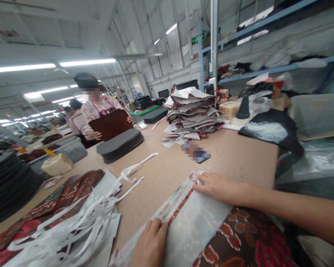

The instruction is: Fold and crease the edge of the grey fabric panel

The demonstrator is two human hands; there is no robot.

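Note:
A patterned brown and red fabric piece (236,237) with a pale backing (196,222) lies across the near edge of the table. My right hand (218,187) pinches the far end of its folded edge, thumb and fingers together. Nearer to me, my left hand (151,243) rests on the same edge with its fingers curled and pressed together on the cloth. Between the hands runs a narrow strip of red pattern. To the left lies a pile of patterned fabric (69,193) with white straps (86,222) heaped over it.
Beyond my hands are a phone (203,157) and a tall stack of fabric pieces (193,111) on the table (247,148). Dark oval panels (121,144) are stacked near a person (100,107) holding a brown panel (111,124). More dark panels (11,189) stand at left.

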